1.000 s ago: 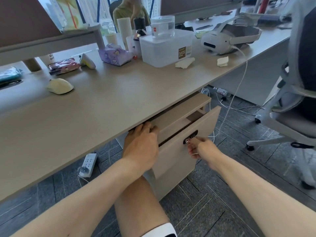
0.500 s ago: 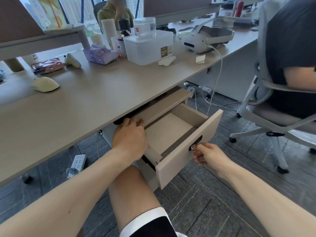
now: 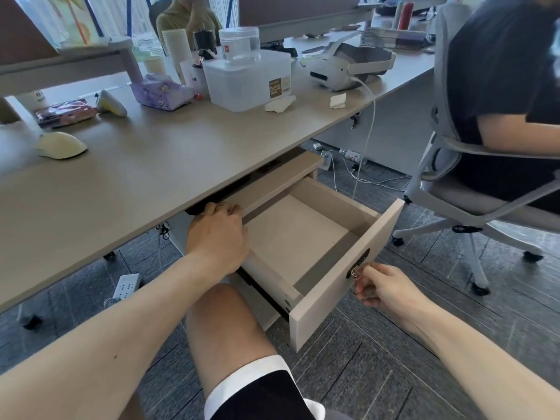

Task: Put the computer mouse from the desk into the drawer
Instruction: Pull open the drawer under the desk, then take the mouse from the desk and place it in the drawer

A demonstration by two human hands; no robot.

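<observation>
A cream computer mouse (image 3: 60, 145) lies on the grey-brown desk (image 3: 145, 177) at the far left, well away from both hands. Under the desk the beige top drawer (image 3: 339, 292) of a pedestal stands pulled out, and its inside is bare. My left hand (image 3: 216, 237) rests on the pedestal's top edge beside the drawer, fingers curled under the desk. My right hand (image 3: 385, 287) pinches the key in the black lock on the drawer front.
A plastic storage box (image 3: 248, 80), a white headset (image 3: 348, 66) with a hanging cable, a purple tissue pack (image 3: 160, 90) and crumpled paper sit on the desk. A person in an office chair (image 3: 472, 183) is close on the right. A power strip (image 3: 125, 286) lies on the floor.
The drawer has slid out from nearly closed to wide open, with my right hand drawing it by the key. My left hand stayed on the pedestal.
</observation>
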